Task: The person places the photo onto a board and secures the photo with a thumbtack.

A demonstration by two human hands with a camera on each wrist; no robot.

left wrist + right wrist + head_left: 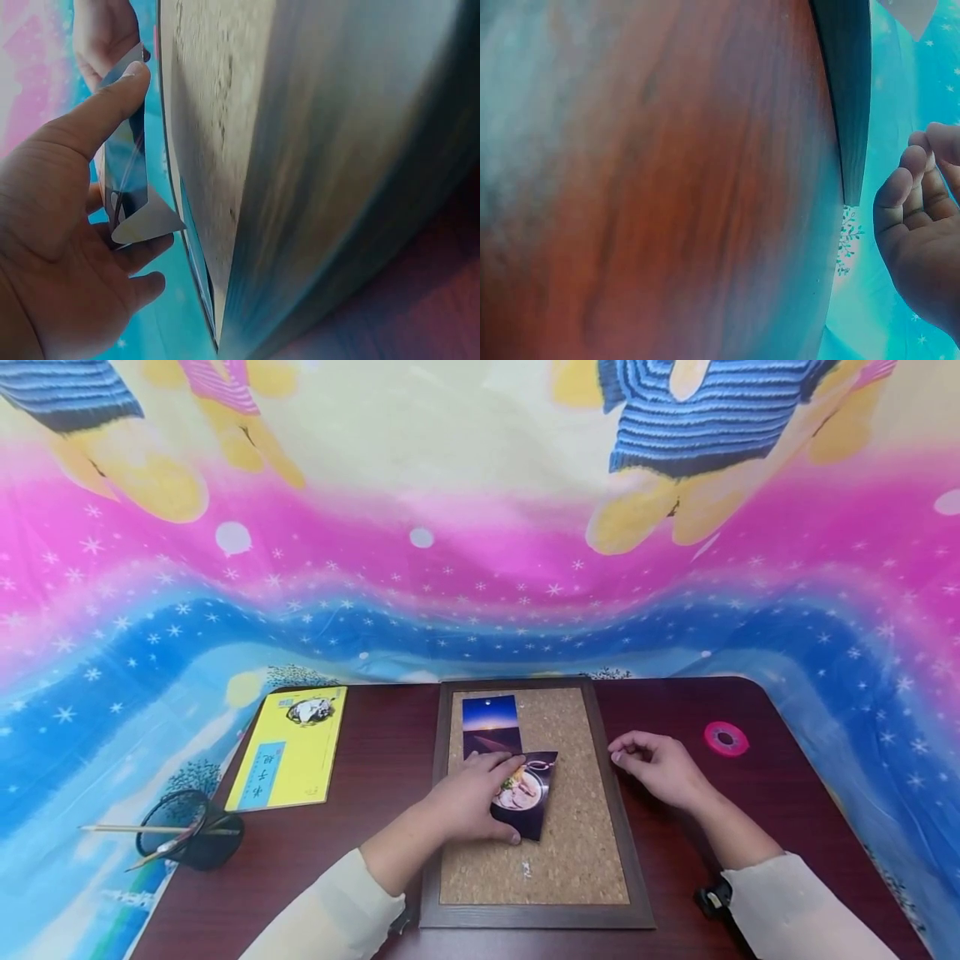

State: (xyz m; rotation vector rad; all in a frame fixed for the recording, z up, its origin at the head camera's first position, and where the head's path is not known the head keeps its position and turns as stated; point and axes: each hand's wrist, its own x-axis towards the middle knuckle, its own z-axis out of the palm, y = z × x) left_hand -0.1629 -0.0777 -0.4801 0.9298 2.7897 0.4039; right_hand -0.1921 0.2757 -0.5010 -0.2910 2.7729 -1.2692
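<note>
Left hand (pixel 467 802): grip clamped on dark glossy food-bowl photo (pixel 529 795), between thumb and fingers.
Food photo: held raised over brown-framed cork board (pixel 573 856), near lower edge of blue-and-orange sunset photo (pixel 491 723).
Right hand (pixel 663 770): near board's right side, fingertips together; can't tell if anything small between.
Dark red wooden bench (pixel 390 735): board, round pink case (pixel 726 739), yellow book (pixel 296 760).

Left fingers (pixel 491 760) partly hide food photo (pixel 523 797); pale bits (pixel 527 868) on corkboard (pixel 573 852) too small to tell.
</note>
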